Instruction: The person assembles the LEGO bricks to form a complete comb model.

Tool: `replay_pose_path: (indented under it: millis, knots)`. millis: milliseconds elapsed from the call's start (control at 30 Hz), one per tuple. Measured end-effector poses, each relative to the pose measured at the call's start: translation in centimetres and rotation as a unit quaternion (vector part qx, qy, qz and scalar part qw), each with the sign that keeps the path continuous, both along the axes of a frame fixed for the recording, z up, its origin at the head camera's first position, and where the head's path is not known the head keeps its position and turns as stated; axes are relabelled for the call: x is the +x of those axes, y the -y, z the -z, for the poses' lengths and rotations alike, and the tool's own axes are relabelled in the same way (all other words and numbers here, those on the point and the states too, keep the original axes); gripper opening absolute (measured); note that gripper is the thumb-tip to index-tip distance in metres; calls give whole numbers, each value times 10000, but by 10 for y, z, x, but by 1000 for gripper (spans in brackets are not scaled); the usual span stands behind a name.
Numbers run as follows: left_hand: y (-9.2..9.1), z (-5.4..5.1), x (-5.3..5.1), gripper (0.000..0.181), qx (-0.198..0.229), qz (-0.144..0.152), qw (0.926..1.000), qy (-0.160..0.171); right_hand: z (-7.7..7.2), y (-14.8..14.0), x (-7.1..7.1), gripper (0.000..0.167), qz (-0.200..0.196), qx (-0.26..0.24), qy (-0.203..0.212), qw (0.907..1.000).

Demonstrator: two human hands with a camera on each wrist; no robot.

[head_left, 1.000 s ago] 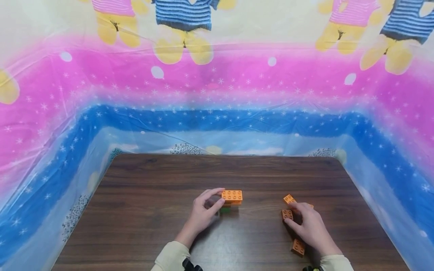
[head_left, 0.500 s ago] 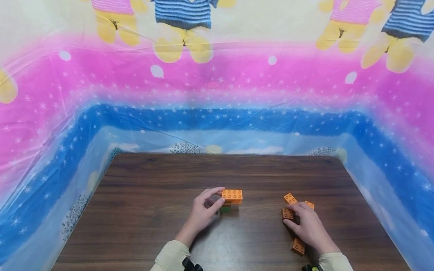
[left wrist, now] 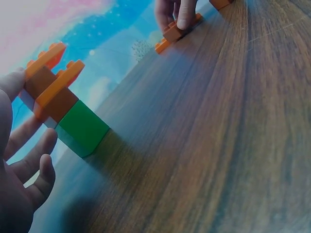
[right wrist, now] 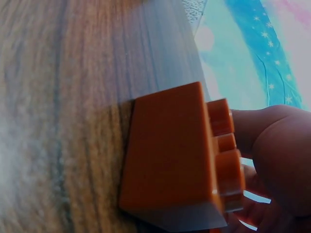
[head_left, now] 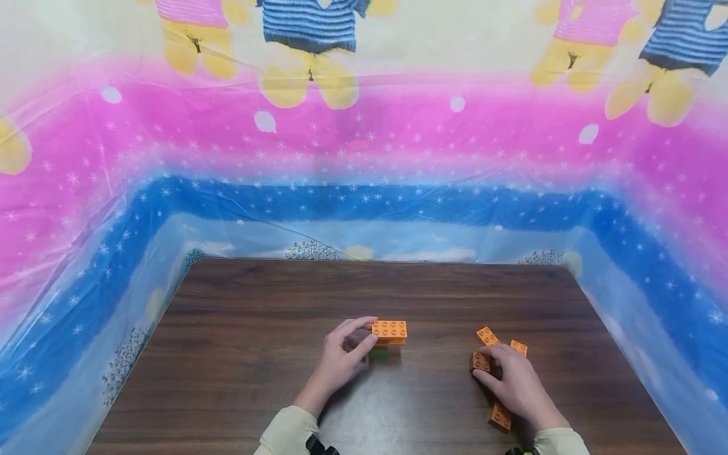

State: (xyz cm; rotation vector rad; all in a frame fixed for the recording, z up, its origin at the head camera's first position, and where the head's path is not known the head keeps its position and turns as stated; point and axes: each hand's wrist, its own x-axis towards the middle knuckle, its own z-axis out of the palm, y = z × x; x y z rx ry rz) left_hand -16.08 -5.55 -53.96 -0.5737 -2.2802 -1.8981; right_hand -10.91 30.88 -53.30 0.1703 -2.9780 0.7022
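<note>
My left hand [head_left: 338, 357] pinches the upper part of a stack of toy building bricks between thumb and fingers. A flat orange brick [head_left: 389, 330] tops this stack. Below it, the left wrist view shows brown bricks [left wrist: 62, 104], another flat orange brick [left wrist: 60, 86] and a green brick [left wrist: 83, 128] standing on the table. Over to the right, my right hand [head_left: 520, 382] pinches a brown brick [head_left: 480, 362] with its thumb and fingertips. A second brown brick [head_left: 500, 417] lies under that wrist; a large brown brick [right wrist: 167, 153] fills the middle of the right wrist view.
Two small orange bricks [head_left: 487, 336] [head_left: 519, 347] lie just beyond my right hand. The dark wood-grain table [head_left: 256, 297] ends at a patterned cloth [head_left: 364, 202] that hangs behind it and along both sides.
My right hand has shifted slightly left with the brown brick, and the rightmost orange brick shows more fully than a second ago. The left hand and its stack stay put.
</note>
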Motion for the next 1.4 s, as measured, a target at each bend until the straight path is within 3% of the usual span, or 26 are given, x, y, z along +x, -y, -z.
replay_pose_path:
  millis: [167, 700, 1400]
  knots:
    - [1, 1, 1, 34, -139, 6, 9999, 65, 0, 0, 1, 37, 21, -201, 1, 9998]
    - [0, 1, -1, 34, 3, 72, 9999, -119, -6, 8, -6, 38, -180, -547, -572, 9967]
    - [1, 2, -2, 34, -6, 71, 9997, -231, -32, 37, -20, 39, -410, -740, -1007, 9913]
